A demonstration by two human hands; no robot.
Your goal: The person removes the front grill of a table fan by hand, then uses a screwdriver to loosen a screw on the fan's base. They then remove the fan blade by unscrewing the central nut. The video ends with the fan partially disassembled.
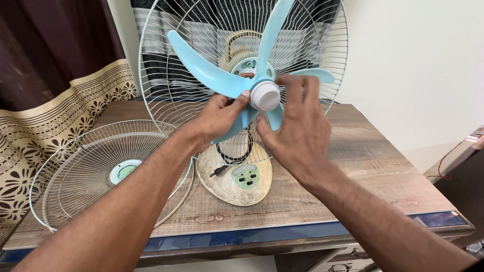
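My right hand (pixel 297 121) has its fingers curled round the white blade cap (pixel 264 95) at the hub, pinching its ribbed side. My left hand (pixel 219 116) is closed on the root of a blade, thumb on top, gripping the pale blue fan blade (pixel 212 75). That blade sits on the shaft in front of the rear wire guard (pixel 166 100), upright at the back of the wooden table (pixel 363 151). I judge the blade light, thin plastic that flexes and could crack at the tips, so the thick hub is the place to grip; the cap's ridges should give good purchase. Below stands the grimy cream fan base (pixel 237 186) with green switches and a black cord. The loose front guard (pixel 80 171) lies dish-up at my left, with nothing in it.
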